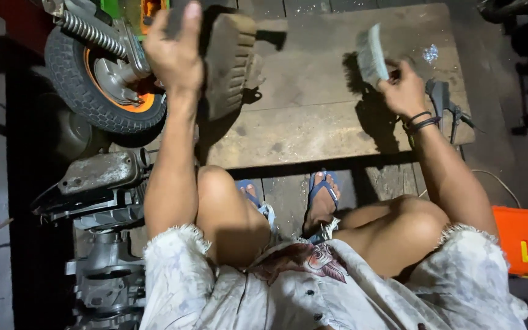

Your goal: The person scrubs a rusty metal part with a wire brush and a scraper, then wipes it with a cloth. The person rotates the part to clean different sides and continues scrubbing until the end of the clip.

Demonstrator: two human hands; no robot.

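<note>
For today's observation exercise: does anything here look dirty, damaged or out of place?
The ribbed metal part in the left hand looks caked with grime. The right hand holds a brush. No clear damage shows.

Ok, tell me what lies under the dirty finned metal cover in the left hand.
Under the finned metal cover is the bare wooden board, shadowed; anything directly beneath stays hidden.
</note>
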